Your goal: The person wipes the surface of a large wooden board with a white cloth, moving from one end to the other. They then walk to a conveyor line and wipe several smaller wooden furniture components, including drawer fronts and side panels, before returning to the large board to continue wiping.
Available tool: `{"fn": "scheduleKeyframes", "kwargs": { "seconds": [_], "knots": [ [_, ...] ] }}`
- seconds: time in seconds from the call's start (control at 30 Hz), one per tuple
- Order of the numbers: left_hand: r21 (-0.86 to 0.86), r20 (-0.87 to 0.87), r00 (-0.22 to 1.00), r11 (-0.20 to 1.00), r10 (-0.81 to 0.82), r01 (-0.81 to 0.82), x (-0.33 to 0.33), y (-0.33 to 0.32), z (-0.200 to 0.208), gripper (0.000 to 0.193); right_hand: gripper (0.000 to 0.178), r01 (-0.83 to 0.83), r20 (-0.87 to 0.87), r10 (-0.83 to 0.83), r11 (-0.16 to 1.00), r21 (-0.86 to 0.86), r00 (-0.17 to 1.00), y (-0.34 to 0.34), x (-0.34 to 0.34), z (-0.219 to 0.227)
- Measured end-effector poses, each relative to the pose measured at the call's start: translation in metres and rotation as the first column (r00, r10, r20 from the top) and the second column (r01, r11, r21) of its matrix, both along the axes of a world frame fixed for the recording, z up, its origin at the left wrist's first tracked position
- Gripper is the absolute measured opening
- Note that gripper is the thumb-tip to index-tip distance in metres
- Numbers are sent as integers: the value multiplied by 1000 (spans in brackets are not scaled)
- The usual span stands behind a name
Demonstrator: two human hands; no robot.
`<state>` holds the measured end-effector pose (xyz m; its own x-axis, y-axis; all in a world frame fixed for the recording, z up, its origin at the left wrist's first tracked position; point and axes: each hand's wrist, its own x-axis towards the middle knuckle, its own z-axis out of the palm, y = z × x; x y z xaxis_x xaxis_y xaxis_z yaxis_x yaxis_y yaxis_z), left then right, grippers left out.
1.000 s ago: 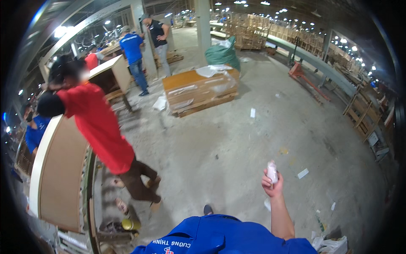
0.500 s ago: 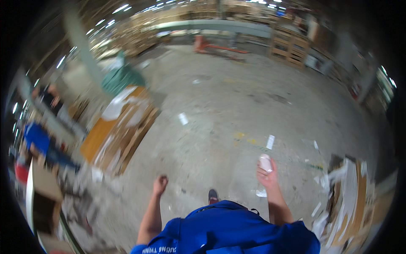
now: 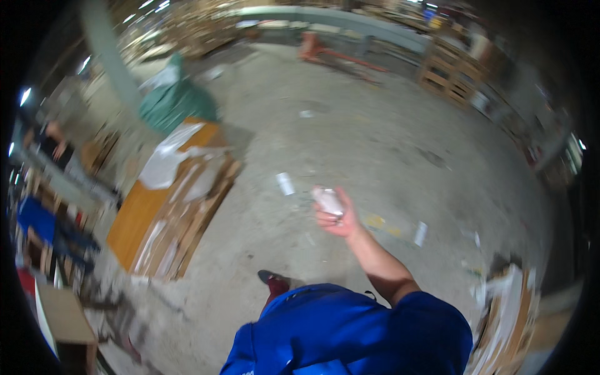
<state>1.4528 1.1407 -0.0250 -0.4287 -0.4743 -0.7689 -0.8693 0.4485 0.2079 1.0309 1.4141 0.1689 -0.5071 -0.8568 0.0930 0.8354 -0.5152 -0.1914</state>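
Note:
My right hand (image 3: pixel 337 217) is raised in front of me, its fingers wrapped round a small pale pinkish-white oblong object (image 3: pixel 329 201) with a shiny surface. What kind of thing it is, I cannot make out. The forearm comes up from the lower right, above the concrete floor. My left hand is out of sight; only the blue sleeve shows on that side. To the left of my right hand lies a low stack of wooden boards (image 3: pixel 150 219), partly covered by clear plastic sheeting (image 3: pixel 164 164).
A green sack (image 3: pixel 178 103) stands behind the stack. White paper slips (image 3: pixel 285 184) lie on the floor. An orange pallet jack (image 3: pixel 310 47) and wooden crates (image 3: pixel 451 70) are at the back. Two people are at far left. Wrapped boards (image 3: pixel 509 319) lie at lower right.
My right hand has swung left and forward with the pale object still in it. My left hand has dropped out of view. The stack now appears nearer, and one foot has stepped left.

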Motion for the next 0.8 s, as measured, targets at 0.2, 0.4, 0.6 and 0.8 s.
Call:
{"fn": "scheduleKeyframes", "kwargs": {
  "seconds": [0.2,0.4,0.6,0.8],
  "knots": [
    [-223,-165,972,966,-167,128,-145,-156,18,40,54,176,51,-182,979,106,982,-76,-81,-7],
    [-385,-490,840,923,-231,30,-377,-314,43,59,54,227,71,-232,972,67,970,-140,-160,-28],
    [-439,-503,842,897,-196,-53,-546,-361,37,61,54,205,45,-209,975,90,977,-193,-297,-45],
    [-518,-303,945,811,122,-271,-591,-438,12,78,55,38,2,-39,976,215,999,-311,-449,-14]
  ]
}}
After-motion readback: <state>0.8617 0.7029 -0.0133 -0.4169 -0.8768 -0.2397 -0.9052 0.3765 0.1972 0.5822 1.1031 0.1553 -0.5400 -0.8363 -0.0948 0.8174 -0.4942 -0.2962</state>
